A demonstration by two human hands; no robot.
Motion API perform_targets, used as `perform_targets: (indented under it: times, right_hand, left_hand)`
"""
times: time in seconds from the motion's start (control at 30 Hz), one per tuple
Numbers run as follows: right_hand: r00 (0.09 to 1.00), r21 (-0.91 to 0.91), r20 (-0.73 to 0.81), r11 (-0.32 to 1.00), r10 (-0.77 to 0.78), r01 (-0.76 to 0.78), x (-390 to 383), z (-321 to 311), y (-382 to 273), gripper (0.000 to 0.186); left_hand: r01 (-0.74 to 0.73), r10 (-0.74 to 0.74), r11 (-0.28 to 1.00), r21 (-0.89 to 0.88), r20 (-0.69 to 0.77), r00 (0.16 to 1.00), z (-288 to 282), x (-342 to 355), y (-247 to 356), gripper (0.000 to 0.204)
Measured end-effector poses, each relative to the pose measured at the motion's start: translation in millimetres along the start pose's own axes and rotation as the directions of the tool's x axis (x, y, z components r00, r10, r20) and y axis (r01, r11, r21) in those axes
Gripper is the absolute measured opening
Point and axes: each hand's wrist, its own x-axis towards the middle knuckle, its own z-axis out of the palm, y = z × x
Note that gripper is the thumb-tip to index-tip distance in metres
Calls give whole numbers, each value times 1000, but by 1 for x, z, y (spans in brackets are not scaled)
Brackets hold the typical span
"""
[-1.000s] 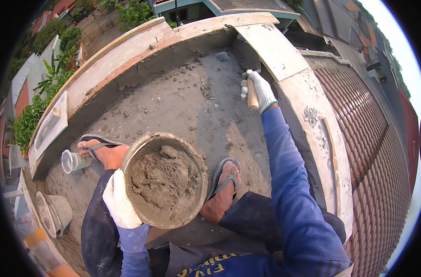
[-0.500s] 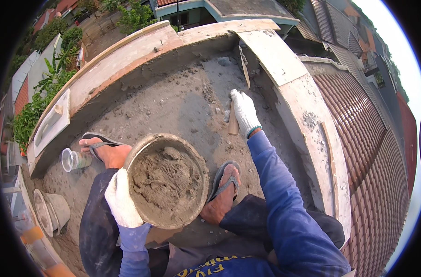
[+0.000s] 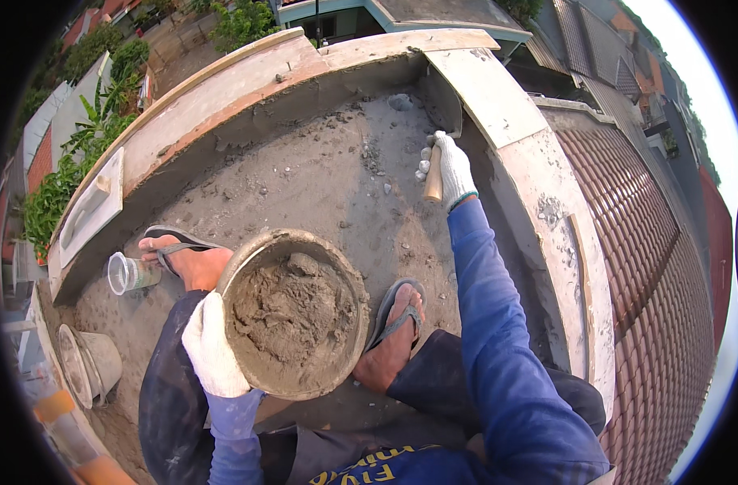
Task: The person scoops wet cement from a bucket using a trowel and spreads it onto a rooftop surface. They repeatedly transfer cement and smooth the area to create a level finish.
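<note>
My left hand, in a white knit glove, is closed on the rim of a round bucket tilted toward me between my legs. Grey wet mortar partly fills it. My gloved right hand reaches forward, wrapped round the wooden handle of a trowel. The trowel's blade stands upright close against the mortared inner face of the low wall, below a pale board; whether it touches the wall I cannot tell. Rough grey mortar covers the floor under the hand.
A white plastering float leans on the left wall, beside a clear plastic cup. Stacked buckets lie at the lower left. Low walls curve round me; a wooden strip lies on the right one. Tiled roofs stand beyond it.
My right hand has moved slightly forward and right with the trowel, whose blade has turned from edge-on to broad side in view. The left hand and bucket stay almost still.
</note>
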Motion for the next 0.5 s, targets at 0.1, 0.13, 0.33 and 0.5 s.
perform_targets:
  times: [0.1, 0.13, 0.33, 0.5]
  right_hand:
    - [999, 17, 13, 999, 41, -41, -42, -7, 5, 28]
    - [998, 21, 10, 998, 56, -56, -56, -8, 3, 28]
    - [992, -244, -69, 962, 108, -121, -43, -15, -16, 29]
    - [996, -198, -13, 976, 93, -93, -55, -59, -31, 30]
  left_hand:
    - [11, -11, 999, -49, 4, 1000, -2, -1, 3, 32]
    - [0, 0, 999, -44, 4, 1000, -2, -1, 2, 32]
    - [-31, 32, 999, -40, 25, 999, 2, -3, -1, 32]
    - [-47, 48, 999, -20, 60, 997, -1, -3, 6, 35]
